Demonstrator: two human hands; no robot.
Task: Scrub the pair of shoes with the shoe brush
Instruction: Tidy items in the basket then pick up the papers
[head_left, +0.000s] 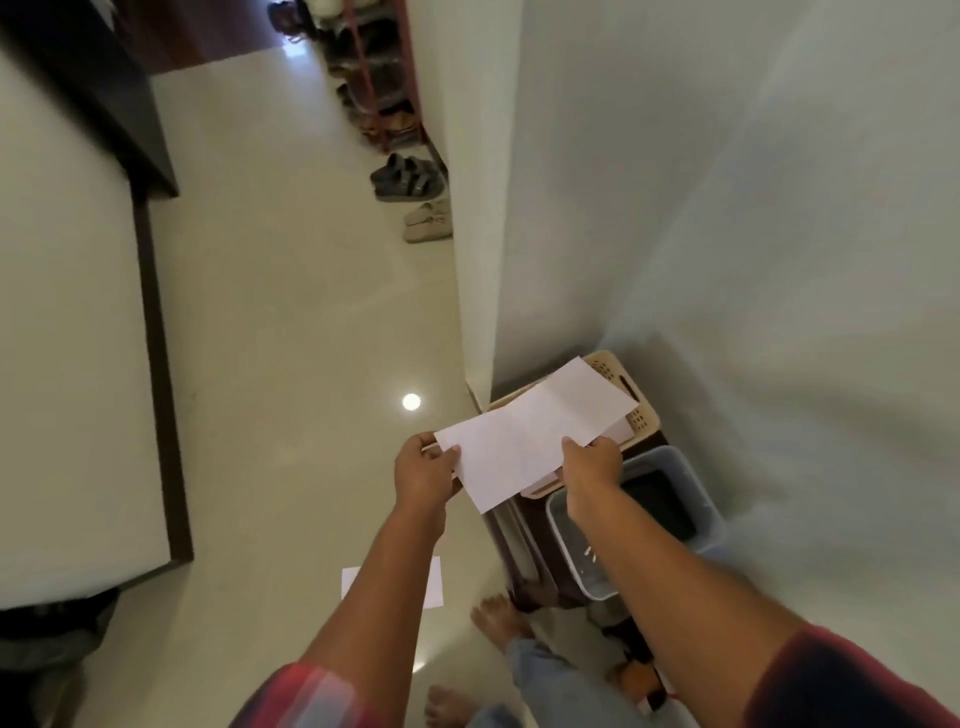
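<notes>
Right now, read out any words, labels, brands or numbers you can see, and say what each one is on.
No readable text anywhere.
The sheet of paper, pinched by the left hand and right hand: visible side looks blank.
The grey bin: a few small white marks, too blurred to read.

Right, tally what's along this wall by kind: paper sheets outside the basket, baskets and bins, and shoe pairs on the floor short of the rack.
Paper sheets: 2 (held sheet, floor sheet)
Baskets and bins: 2 (beige basket, grey bin)
Shoe pairs: 2 (dark sandals, beige shoes)
Total: 6
</notes>
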